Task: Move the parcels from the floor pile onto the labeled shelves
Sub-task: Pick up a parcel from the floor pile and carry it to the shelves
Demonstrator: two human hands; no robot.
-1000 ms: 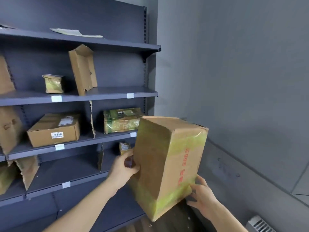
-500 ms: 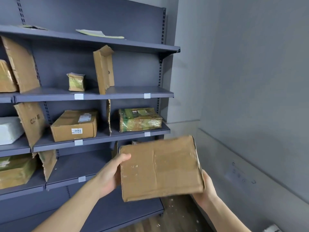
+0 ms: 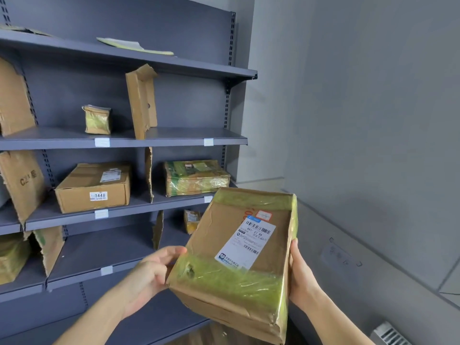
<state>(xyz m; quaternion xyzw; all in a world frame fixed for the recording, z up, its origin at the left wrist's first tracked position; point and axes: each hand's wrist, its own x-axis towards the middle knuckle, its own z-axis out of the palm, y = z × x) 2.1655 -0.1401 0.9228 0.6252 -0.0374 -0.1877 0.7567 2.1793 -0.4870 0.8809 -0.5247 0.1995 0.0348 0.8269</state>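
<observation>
A brown cardboard parcel wrapped in yellow-green tape is held between both hands in front of the grey shelving. Its face with a white shipping label is turned up toward me. My left hand grips its left edge and my right hand presses flat on its right side. Small white shelf labels are stuck on the shelf front edges. The floor pile is out of view.
Other parcels sit on the shelves: a box marked 0448, a green-taped flat parcel, a small taped box, a tiny parcel. Torn cardboard dividers stand between bays. A grey wall is on the right.
The parcel has been rotated in my hands from its plain brown face to the side bearing the shipping label. My view has shifted slightly to the left.
</observation>
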